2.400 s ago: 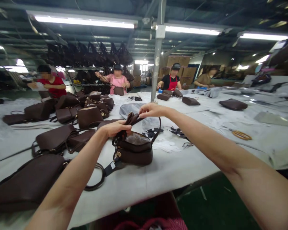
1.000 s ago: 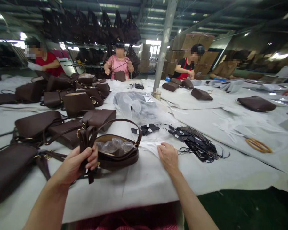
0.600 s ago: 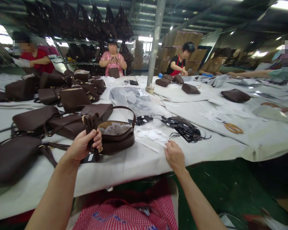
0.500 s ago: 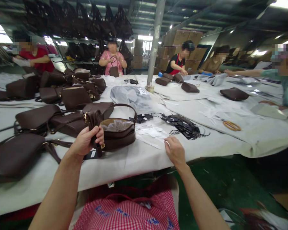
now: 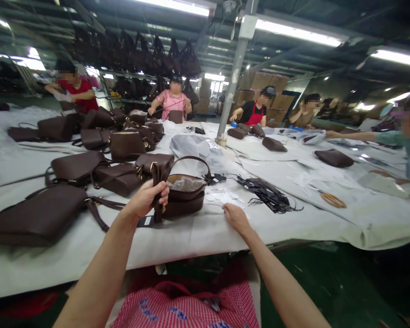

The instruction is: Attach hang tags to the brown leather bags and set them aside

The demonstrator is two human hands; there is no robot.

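Observation:
My left hand is closed around a folded bundle of dark brown bag strap, held upright at the near side of the table. Directly behind it a brown handbag stands with its top open, crumpled clear plastic inside and its handle arched up. A black tag with a white label lies under that hand. To the right of the bag, my right hand has its fingers pinched together just above the tabletop; what they hold, if anything, is too small to make out. Thin white paper pieces lie just beyond its fingertips.
Several brown bags cover the table's left side. Black tags with cords are heaped right of centre, and orange-handled scissors lie farther right. A clear plastic bag lies near a metal post. Several co-workers are around the table.
The view has tipped upward and turned a little left. My right hand has come left, closer to the handbag and the white papers. My left hand keeps its hold on the strap.

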